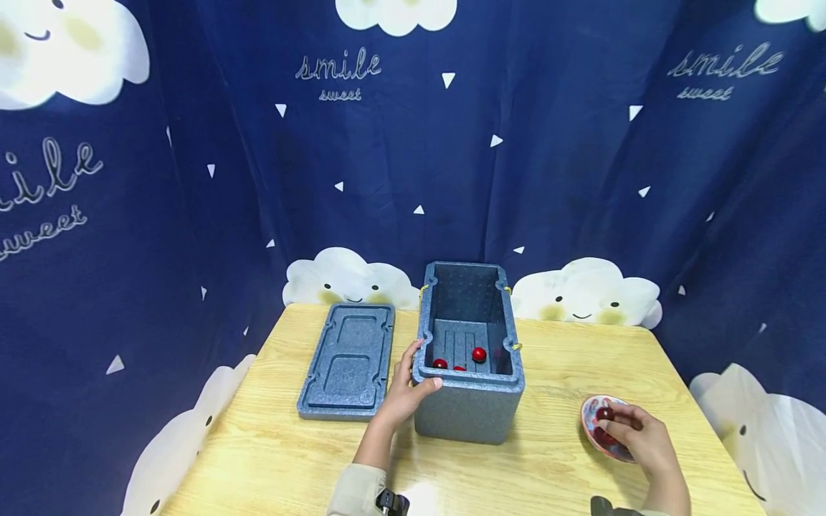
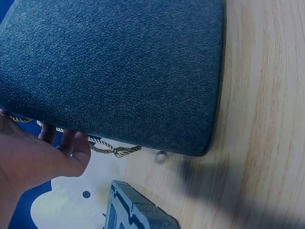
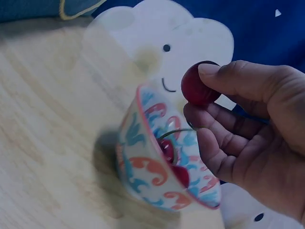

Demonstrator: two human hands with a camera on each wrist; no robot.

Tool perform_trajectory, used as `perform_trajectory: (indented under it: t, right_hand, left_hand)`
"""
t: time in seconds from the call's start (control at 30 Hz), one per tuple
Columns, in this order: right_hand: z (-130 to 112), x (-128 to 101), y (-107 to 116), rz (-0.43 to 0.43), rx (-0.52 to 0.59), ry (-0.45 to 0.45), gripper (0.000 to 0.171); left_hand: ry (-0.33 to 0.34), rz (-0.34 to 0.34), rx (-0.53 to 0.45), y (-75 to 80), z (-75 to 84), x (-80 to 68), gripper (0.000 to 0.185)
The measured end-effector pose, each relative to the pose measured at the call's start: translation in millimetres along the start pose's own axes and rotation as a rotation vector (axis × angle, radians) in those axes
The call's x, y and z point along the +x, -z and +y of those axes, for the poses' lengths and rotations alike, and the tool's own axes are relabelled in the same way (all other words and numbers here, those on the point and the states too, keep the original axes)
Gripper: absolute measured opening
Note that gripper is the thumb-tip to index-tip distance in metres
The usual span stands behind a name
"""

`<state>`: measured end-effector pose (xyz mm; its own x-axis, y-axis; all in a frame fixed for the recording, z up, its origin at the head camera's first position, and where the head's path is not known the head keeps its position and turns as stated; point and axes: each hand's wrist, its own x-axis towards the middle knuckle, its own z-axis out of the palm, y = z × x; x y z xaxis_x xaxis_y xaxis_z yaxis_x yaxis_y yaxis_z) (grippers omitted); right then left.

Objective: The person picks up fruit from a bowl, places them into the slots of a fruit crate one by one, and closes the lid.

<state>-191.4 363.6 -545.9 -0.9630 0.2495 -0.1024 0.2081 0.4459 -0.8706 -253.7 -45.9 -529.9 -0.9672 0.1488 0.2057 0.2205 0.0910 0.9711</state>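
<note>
your right hand (image 1: pixel 645 436) is over the bowl (image 3: pixel 129 160), with a dark red cherry (image 3: pixel 196 89) pinched between thumb and fingers; the other fingers are bent and hold nothing that shows. your left hand (image 1: pixel 408 390) grips the near left corner of the box (image 1: pixel 467 417), thumb on the front edge and fingers bent around the side, by the yellow rope (image 2: pixel 125 151).

the work looks part done to me. the lid (image 1: pixel 353 367) is off and lies on the tabletop (image 1: pixel 548 362), left of the box. three red balls (image 1: pixel 479 355), most likely cherries too, are on the box floor, close to the front. the cherry in your fingers is not in the box yet, and at least two more, the bowl cherries (image 3: pixel 180 175), seem to be left.

some things are hard to see. the front wall cuts off part of two red balls, so more could be tucked behind it. the bowl's rim and your fingers hide some of the inside, so i can't count all that is there. a thin green stem (image 3: pixel 174 132) shows, but i can't tell which cherry it is on. from your left wrist you see only the outside of the box, and the lid is cut off.
</note>
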Motion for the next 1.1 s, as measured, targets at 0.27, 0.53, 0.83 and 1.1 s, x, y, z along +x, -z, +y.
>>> perform_trajectory:
  t: [0.27,0.53,0.83,1.1]
  right_hand:
    - [-15,-4,1,0.067,0.021,0.062,0.057]
    - [-35,-6,0,0.033,-0.005,0.123,0.053]
    - [-58,-2,-9,-0.019,0.075,0.220,0.048]
    - [-74,3,-20,-0.068,0.142,0.277,0.047]
  left_hand:
    - [-0.009,-0.006,-0.027,0.2,1.1,1.4,0.079]
    - [0.024,-0.018,-0.032,1.4,22.3,-4.1,0.078]
    - [0.042,-0.028,-0.042,3.6,45.1,-10.9,0.078]
    - [0.041,-0.023,-0.046,3.7,42.6,-11.2,0.078]
